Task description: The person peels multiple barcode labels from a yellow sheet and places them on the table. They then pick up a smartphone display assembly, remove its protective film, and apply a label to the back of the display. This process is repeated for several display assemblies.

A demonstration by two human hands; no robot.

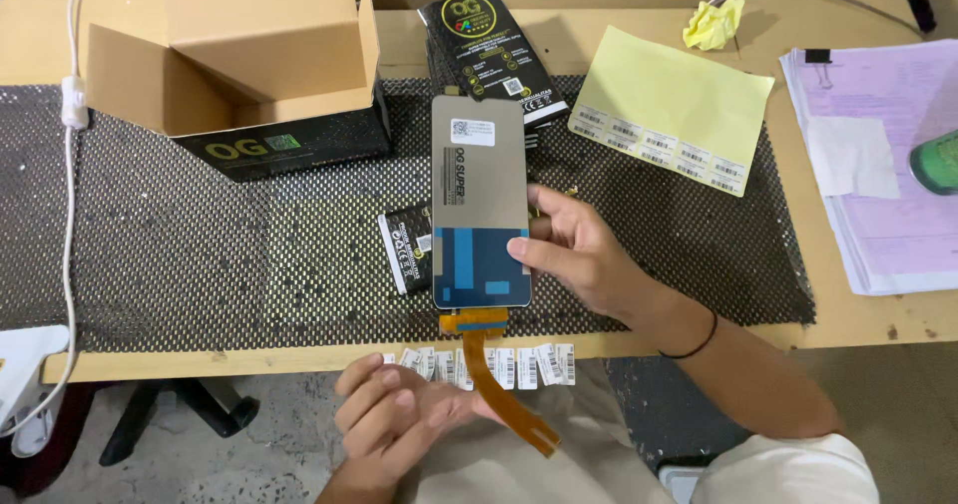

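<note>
A: From the head view, we are pinching the phone display panel (480, 203) by its right edge with our right hand (579, 254), over the table's (299, 359) front edge. We judge its orange flex cable (504, 389), dangling, could snag and tear.

B: Our left hand (394, 414) is curling loosely below, gripping nothing, just touching that cable.

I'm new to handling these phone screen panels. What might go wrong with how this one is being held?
The right hand grips the screen panel by one edge only, so it might slip onto the mesh mat. The orange flex cable hangs loose beside the left hand and past the table edge, where it may snag or crease.
</note>
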